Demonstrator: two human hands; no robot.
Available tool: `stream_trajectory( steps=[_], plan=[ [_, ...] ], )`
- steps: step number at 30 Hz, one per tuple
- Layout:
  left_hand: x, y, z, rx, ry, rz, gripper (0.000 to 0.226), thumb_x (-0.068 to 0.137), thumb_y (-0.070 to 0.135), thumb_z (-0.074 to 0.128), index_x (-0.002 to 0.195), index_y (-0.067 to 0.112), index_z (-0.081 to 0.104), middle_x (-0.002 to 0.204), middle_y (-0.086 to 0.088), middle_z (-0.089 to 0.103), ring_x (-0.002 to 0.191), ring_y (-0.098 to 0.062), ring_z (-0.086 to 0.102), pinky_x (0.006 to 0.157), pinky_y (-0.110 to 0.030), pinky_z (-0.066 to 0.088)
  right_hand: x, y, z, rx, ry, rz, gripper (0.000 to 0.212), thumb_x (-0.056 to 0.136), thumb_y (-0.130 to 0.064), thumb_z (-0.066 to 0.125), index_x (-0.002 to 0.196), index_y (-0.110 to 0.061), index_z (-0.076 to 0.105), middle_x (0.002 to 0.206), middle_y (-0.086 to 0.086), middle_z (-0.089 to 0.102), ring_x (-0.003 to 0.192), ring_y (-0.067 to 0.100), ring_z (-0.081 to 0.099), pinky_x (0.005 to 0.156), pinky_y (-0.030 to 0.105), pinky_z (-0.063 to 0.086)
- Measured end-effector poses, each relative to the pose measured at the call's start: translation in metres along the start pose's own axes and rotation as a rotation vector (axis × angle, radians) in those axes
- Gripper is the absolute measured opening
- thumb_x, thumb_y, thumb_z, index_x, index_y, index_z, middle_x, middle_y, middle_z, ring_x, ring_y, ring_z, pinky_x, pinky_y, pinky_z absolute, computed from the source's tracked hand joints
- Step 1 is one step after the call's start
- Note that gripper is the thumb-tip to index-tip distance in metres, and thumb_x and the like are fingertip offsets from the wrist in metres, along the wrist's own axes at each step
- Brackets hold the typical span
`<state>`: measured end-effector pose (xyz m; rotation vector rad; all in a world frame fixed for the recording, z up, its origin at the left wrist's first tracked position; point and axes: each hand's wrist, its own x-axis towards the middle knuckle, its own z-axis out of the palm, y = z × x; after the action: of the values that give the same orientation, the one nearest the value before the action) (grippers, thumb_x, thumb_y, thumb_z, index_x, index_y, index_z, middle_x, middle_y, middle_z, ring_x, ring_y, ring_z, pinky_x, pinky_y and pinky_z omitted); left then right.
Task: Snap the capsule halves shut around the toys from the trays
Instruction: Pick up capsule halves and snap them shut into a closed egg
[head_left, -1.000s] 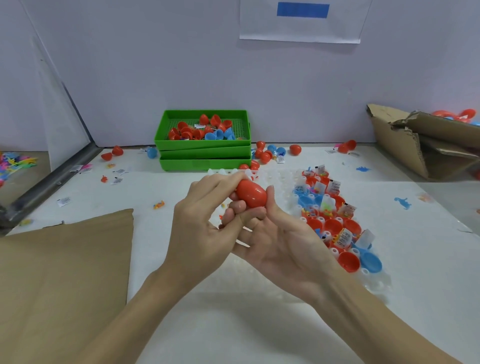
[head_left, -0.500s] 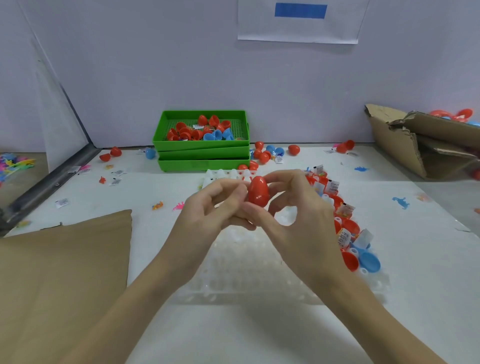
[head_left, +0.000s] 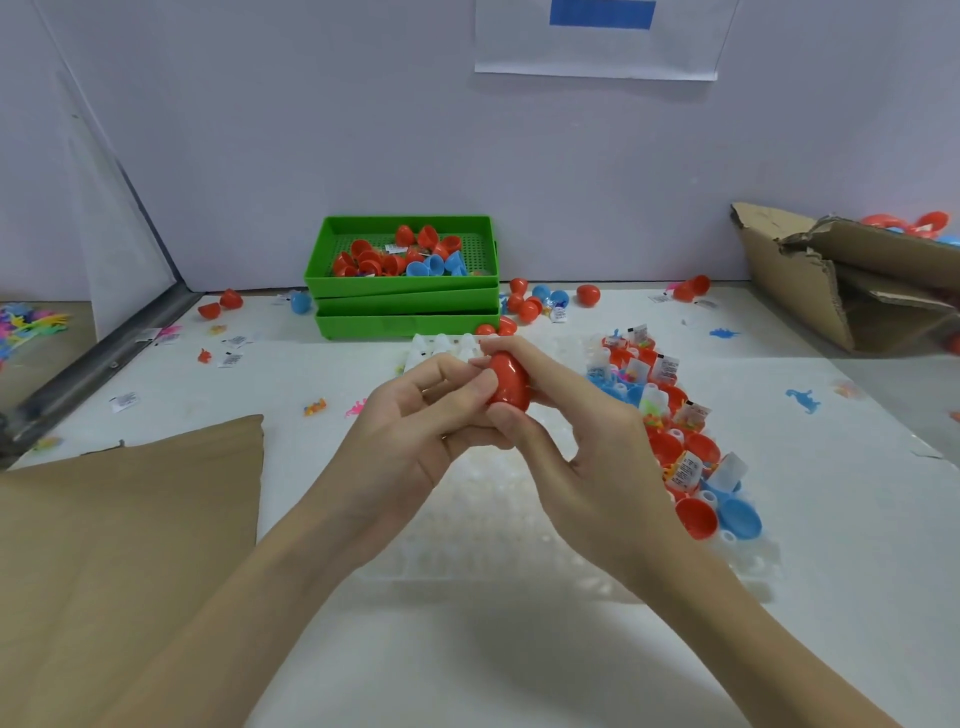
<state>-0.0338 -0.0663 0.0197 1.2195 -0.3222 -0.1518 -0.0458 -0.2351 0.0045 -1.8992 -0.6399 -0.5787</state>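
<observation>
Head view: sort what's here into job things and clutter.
Job:
- red capsule, held by left hand and right hand
- clear tray with open halves and toys
- green trays holding capsule halves

Clutter:
- cardboard box
- brown sheet
- blue dinosaur
- loose labels
- wall paper

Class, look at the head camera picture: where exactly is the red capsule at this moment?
The red capsule is mid-frame, held above the clear tray between the left hand and right hand, in front of the green trays.
</observation>
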Motion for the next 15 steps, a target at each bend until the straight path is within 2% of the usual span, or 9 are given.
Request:
stream_trajectory(
  steps=[2, 6, 9, 12, 15],
  plan=[
    [-0.001, 0.002, 0.001, -0.019, -0.023, 0.022, 0.017, 0.089, 0.031, 0.074, 0.095, 0.015, 0.075, 0.108, -0.016, 0.074, 0.096, -0.027, 0.073, 0.088, -0.031, 0.059, 0.000, -0.003, 0.000, 0.081, 0.005, 0.015, 0.045, 0.101, -0.028, 0.057, 0.145, -0.019, 0.055, 0.131, -0.015, 0.066, 0.123, 0.001, 0.061, 0.101, 0.014, 0.047],
    [-0.004, 0.001, 0.002, 0.052, -0.022, 0.096, 0.009, 0.091, 0.027, 0.078, 0.099, 0.023, 0.077, 0.117, -0.019, 0.075, 0.111, -0.035, 0.073, 0.097, -0.033, 0.057, -0.001, -0.007, -0.001, 0.171, 0.031, 0.026, 0.043, 0.102, -0.022, 0.060, 0.144, -0.025, 0.054, 0.134, -0.018, 0.066, 0.129, 0.002, 0.059, 0.105, 0.018, 0.047],
    [-0.005, 0.000, 0.004, 0.064, 0.007, 0.134, 0.012, 0.085, 0.030, 0.079, 0.097, 0.026, 0.079, 0.109, -0.010, 0.078, 0.104, -0.027, 0.076, 0.092, -0.028, 0.059, -0.002, -0.007, -0.001, 0.206, 0.046, 0.038, 0.044, 0.101, -0.020, 0.062, 0.144, -0.019, 0.056, 0.132, -0.014, 0.068, 0.126, 0.005, 0.062, 0.103, 0.025, 0.052],
    [-0.005, -0.002, 0.006, 0.080, 0.014, 0.163, 0.008, 0.089, 0.031, 0.080, 0.094, 0.024, 0.078, 0.104, -0.003, 0.078, 0.095, -0.025, 0.077, 0.087, -0.028, 0.060, -0.001, -0.009, -0.001, 0.248, 0.070, 0.062, 0.042, 0.100, -0.023, 0.062, 0.142, -0.024, 0.057, 0.129, -0.014, 0.070, 0.121, 0.004, 0.065, 0.098, 0.023, 0.055],
    [-0.007, -0.007, 0.007, 0.364, 0.105, 0.303, 0.025, 0.092, 0.038, 0.070, 0.098, 0.014, 0.069, 0.092, -0.001, 0.074, 0.082, -0.021, 0.073, 0.079, -0.026, 0.058, 0.001, -0.012, -0.001, 0.358, 0.052, 0.109, 0.033, 0.100, -0.022, 0.062, 0.132, -0.030, 0.061, 0.121, -0.018, 0.073, 0.113, 0.003, 0.069, 0.089, 0.016, 0.055]
  ],
)
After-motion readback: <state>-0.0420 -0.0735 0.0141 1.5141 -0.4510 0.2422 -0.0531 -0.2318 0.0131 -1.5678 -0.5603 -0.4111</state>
